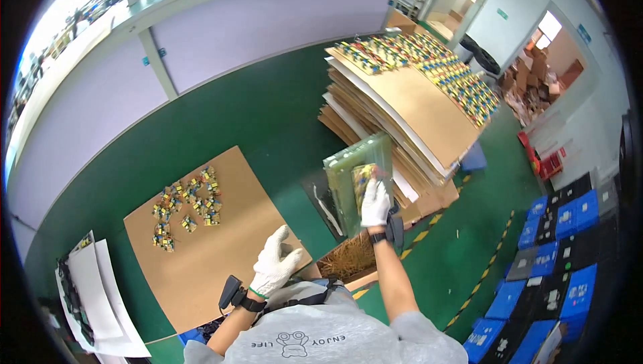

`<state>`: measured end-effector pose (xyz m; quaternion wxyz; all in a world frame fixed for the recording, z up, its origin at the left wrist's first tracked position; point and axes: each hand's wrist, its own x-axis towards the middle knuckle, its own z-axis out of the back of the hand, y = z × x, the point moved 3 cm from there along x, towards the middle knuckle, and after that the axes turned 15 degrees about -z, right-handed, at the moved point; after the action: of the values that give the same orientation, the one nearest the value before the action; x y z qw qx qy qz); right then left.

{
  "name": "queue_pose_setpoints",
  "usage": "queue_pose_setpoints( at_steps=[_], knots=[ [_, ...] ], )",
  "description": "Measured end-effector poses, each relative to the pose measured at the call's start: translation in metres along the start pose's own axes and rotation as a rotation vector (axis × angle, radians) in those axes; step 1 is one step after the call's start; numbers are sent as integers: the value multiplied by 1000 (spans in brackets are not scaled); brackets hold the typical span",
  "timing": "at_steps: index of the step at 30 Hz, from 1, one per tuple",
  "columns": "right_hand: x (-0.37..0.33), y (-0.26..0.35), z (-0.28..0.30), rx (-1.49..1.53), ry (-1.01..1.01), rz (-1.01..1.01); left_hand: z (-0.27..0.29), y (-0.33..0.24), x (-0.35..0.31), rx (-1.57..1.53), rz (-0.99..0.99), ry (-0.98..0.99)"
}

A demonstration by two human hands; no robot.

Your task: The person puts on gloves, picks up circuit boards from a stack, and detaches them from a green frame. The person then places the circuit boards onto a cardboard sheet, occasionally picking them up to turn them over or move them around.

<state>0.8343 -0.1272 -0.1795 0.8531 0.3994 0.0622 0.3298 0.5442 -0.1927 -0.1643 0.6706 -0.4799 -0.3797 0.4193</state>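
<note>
My right hand (376,204), in a white glove, has its fingers closed on the edge of a small circuit board (362,178) with yellow and other coloured parts. The board is in front of a green, see-through slab (340,170) that stands upright beside a tall stack; motion blurs the fingertips a little. Off to the left, my left hand (274,262), also gloved, is open with thumb and fingers apart, holding nothing. It hovers near the right edge of a brown cardboard sheet (201,270). Several small circuit boards (204,193) lie in loose rows on that sheet.
A tall stack of cardboard sheets (418,99) stands ahead right, with many circuit boards (462,83) on top. Close to my body is an open carton (349,257) holding brown, strand-like material. Blue and black bins (556,263) line the right. White boards (107,297) lean at left.
</note>
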Motion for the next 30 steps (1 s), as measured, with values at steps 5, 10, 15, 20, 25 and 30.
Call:
queue_pose_setpoints(
  at_steps=[5, 10, 15, 20, 25, 30],
  knots=[
    [-101, 66, 7, 73, 748, 843, 19, -2, 4, -440, 38, -37],
    [-148, 102, -37, 193, 525, 578, 54, 15, -28, -600, 294, -203],
    [-179, 103, -97, -171, 757, 341, 69, 32, -55, -558, 287, -390],
    [-170, 113, -130, 359, 1279, -628, 96, 44, -78, -823, 316, -570],
    [-209, 135, -127, -198, 1214, 64, 112, 53, -73, -930, 329, -740],
    [-219, 147, -145, 60, 1285, -166, 123, 70, -70, -1066, 377, -740]
  ],
)
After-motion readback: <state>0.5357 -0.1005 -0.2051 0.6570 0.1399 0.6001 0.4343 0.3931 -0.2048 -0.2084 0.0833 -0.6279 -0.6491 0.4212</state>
